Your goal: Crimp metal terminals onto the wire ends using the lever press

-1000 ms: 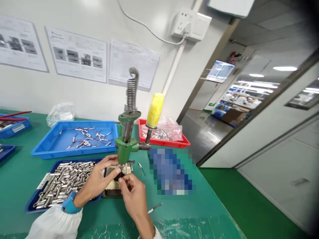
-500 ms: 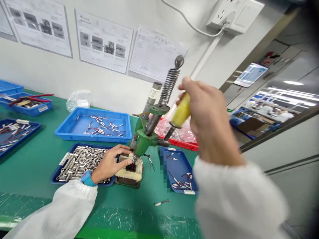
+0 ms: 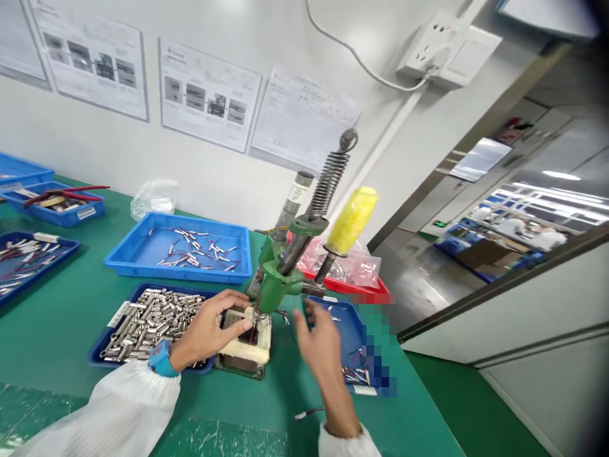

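A green hand press (image 3: 278, 279) with a coil spring (image 3: 330, 174) and a yellow lever handle (image 3: 351, 219) stands on the green bench. My left hand (image 3: 209, 330) rests on the cream base block (image 3: 247, 339) under the press ram, fingertips pinched on a small part with red wires there. My right hand (image 3: 318, 343) hovers just right of the press, below the handle, fingers spread and holding nothing.
A dark blue tray of several metal tubes (image 3: 147, 314) lies left of the press. Behind it a blue tray (image 3: 183, 247) holds wired pieces. A red tray with plastic bags (image 3: 349, 270) and a blue tray (image 3: 352, 336) sit to the right. A loose wired piece (image 3: 309, 414) lies near the bench's front edge.
My right hand has let go of the yellow handle and dropped down beside the press. The handle has swung back up. My left hand stays at the base block.
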Available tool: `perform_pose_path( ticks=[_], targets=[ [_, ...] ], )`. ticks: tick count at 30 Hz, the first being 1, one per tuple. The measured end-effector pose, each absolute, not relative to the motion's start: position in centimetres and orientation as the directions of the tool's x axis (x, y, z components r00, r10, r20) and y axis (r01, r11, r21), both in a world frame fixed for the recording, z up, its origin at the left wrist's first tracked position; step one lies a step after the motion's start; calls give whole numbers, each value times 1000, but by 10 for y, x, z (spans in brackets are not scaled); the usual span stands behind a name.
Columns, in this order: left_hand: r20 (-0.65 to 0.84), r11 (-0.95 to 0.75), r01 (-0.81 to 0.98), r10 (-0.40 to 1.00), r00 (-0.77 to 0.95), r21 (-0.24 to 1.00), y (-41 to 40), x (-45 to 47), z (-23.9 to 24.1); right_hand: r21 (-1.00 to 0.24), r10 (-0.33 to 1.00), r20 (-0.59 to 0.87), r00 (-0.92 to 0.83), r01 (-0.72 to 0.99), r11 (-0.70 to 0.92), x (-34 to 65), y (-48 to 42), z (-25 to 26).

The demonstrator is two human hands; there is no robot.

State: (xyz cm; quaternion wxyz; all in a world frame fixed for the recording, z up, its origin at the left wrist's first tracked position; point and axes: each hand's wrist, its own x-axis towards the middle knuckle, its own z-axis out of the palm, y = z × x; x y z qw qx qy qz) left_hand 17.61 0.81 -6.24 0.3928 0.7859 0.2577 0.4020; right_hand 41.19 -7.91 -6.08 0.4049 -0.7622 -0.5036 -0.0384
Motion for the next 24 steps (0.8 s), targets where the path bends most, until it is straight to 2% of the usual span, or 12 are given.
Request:
perform_pose_path(
  ticks=[1,3,7,11,15,17,19,21,24],
  targets=[
    [432,-560,95,725,537,823,7,177,-63,-488,779,420,465,840,-238,409,-77,-83],
    [428,-560,102,726,538,822,7,180,-64,-401,796,387,465,863,-309,400,-71,-109],
    [374,-485,62,744,554,872,7,191,-62,-425,795,397,458,860,-283,387,-64,-115],
    [246,-275,-67,694,677,959,10,197,-48,-512,809,402,428,838,-189,389,-65,-116],
    [139,-180,-36,602,786,983,13,185,-32,-658,803,377,461,744,-118,395,-66,-125],
    [67,-66,-32,632,772,997,15,178,-33,-724,797,356,488,683,-95,398,-66,-129],
    [-17,134,-107,696,717,985,20,174,-39,-777,789,336,513,625,-76,402,-66,-131],
    [-96,318,-228,748,656,920,25,171,-48,-817,784,319,532,574,-57,404,-65,-131],
    [-170,439,-347,788,591,829,31,169,-57,-856,783,293,548,516,-41,406,-65,-131]
  ],
)
